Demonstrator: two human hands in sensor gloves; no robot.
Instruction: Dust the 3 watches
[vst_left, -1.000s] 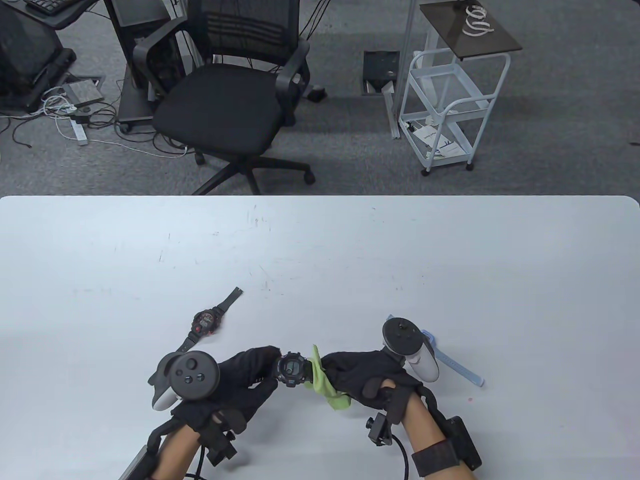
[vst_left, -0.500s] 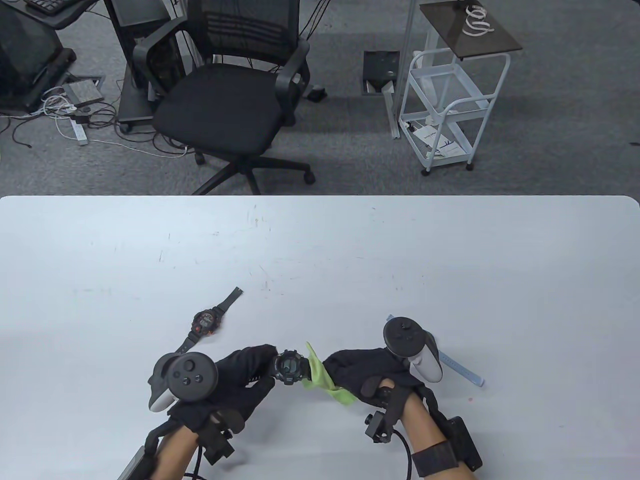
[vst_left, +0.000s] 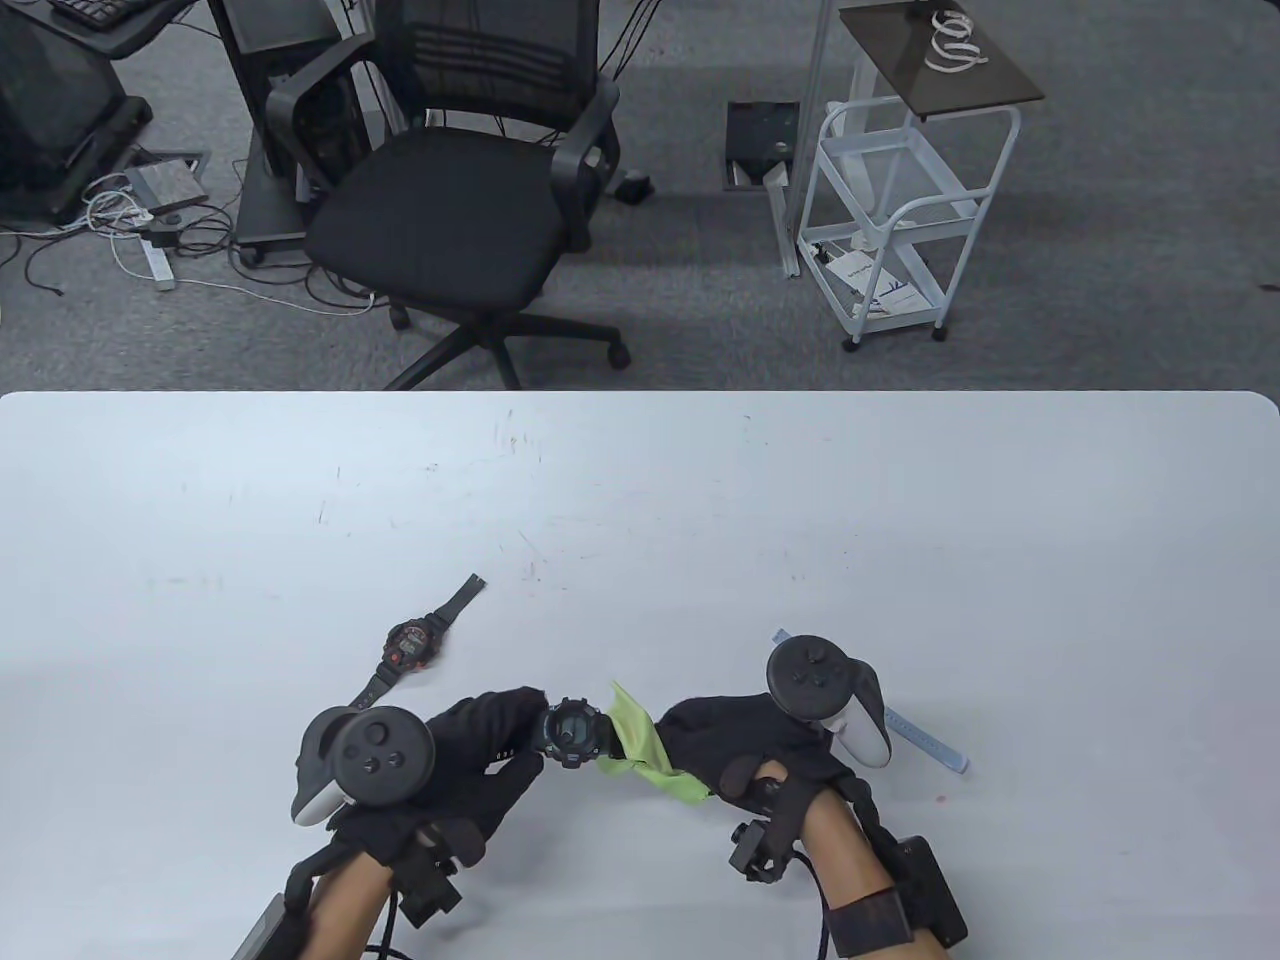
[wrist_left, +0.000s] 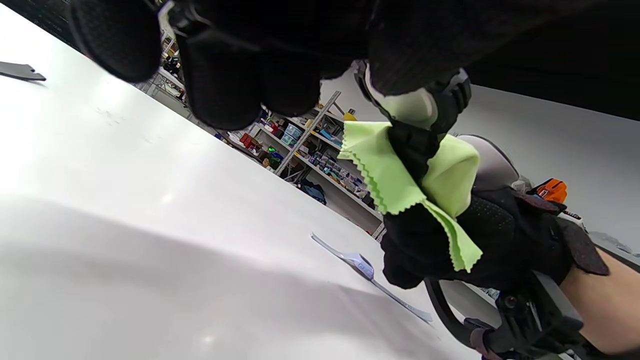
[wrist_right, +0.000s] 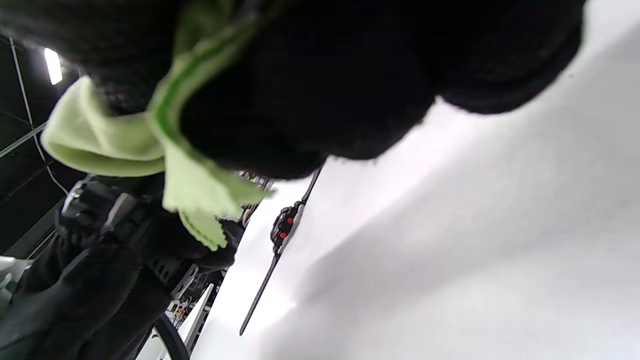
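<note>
Watch (vst_left: 570, 733) strap hidden — green cloth (vst_left: 640, 745) covers it.

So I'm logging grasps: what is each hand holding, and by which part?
The left hand holds the black watch by its left side, near the strap. The right hand pinches the green cloth by one bunched end.

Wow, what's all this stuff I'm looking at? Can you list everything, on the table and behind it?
Watch in hand: one, black, held above the near table.
Red-faced watch: one, black, flat on the table, left of centre.
Pale blue watch: one, flat on the table, partly behind the right tracker.
Cloth: one, lime green, against the held watch.
Table: one, white.
Office chair: one, black, beyond the table.
Trolley: one, white, beyond the table.
Left hand: black glove, grips the held watch.
Right hand: black glove, grips the cloth.
</note>
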